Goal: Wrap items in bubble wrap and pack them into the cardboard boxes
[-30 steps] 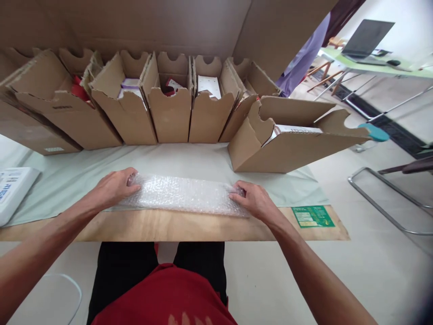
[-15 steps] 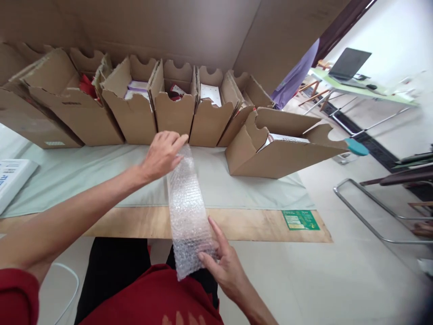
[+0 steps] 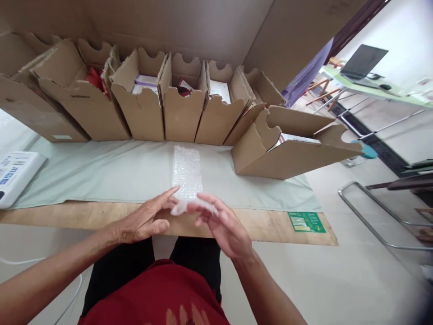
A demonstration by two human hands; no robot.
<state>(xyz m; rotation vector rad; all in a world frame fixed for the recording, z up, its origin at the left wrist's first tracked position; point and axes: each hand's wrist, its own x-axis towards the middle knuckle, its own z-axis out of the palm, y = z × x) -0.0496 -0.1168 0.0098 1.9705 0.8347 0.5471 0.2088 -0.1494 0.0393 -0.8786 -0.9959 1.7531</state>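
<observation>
A strip of bubble wrap [image 3: 188, 171] lies flat on the pale green cloth, its near end curled up over the table's front edge. My left hand [image 3: 149, 219] is at the left of that end, fingers stretched out and thumb apart, its fingertips by the wrap's edge. On the other side, my right hand [image 3: 225, 225] has its fingers spread and slightly bent, touching the curled end. Neither hand is closed round the wrap. Whether the left fingertips touch it, I cannot tell.
Several open cardboard bins [image 3: 182, 108] stand in a row at the back, with packets and small boxes inside. An angled cardboard bin [image 3: 280, 153] stands at the right. A white device with blue print [image 3: 20, 174] is at the left. A green label [image 3: 306, 222] sits on the wooden edge.
The bubble wrap has gone from hanging between my hands to lying on the cloth. My left hand has let go of its far end and come down toward me; my right hand has risen slightly.
</observation>
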